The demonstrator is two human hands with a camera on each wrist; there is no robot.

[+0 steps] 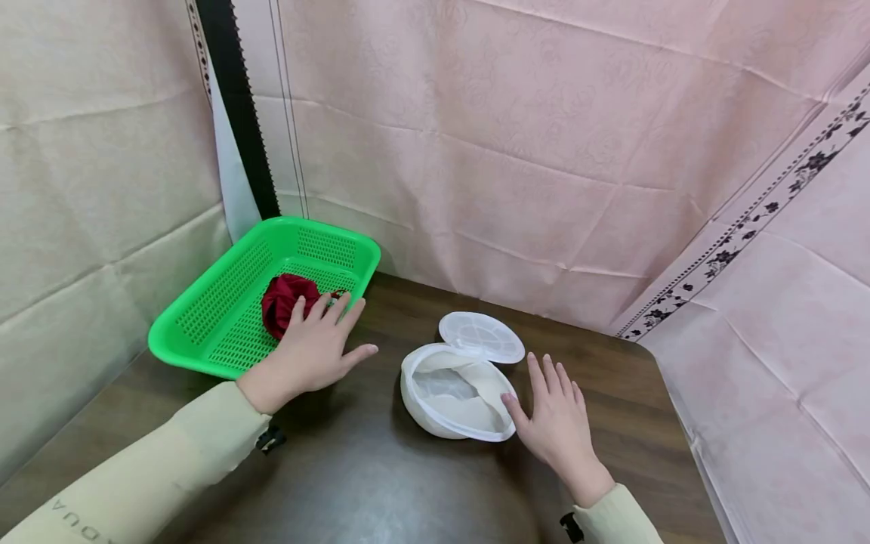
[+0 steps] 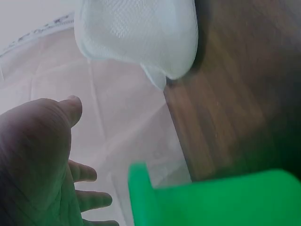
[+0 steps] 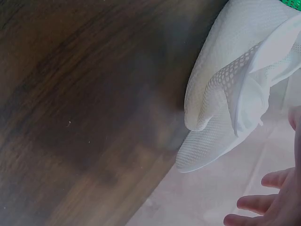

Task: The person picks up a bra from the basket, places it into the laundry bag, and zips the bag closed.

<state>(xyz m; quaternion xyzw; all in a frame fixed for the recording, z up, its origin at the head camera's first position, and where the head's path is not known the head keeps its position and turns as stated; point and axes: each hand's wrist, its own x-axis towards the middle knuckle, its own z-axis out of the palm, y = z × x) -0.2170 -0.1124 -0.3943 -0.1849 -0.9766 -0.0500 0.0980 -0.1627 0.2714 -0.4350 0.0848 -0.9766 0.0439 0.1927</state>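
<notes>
The left hand (image 1: 309,347) is released, fingers spread and holding nothing, over the near right rim of a green basket (image 1: 197,313) at the table's back left corner. A bunched dark red cloth (image 1: 280,306) lies in the basket, partly behind that hand; whether the fingertips touch it, I cannot tell. The right hand (image 1: 557,419) is also released, fingers extended, just beside a white mesh bag (image 1: 435,423) near the middle of the table (image 1: 367,483). Its thumb overlaps the bag's rim in the head view; contact is unclear. The bag's oval lid (image 1: 482,336) is folded back toward the table's back edge.
</notes>
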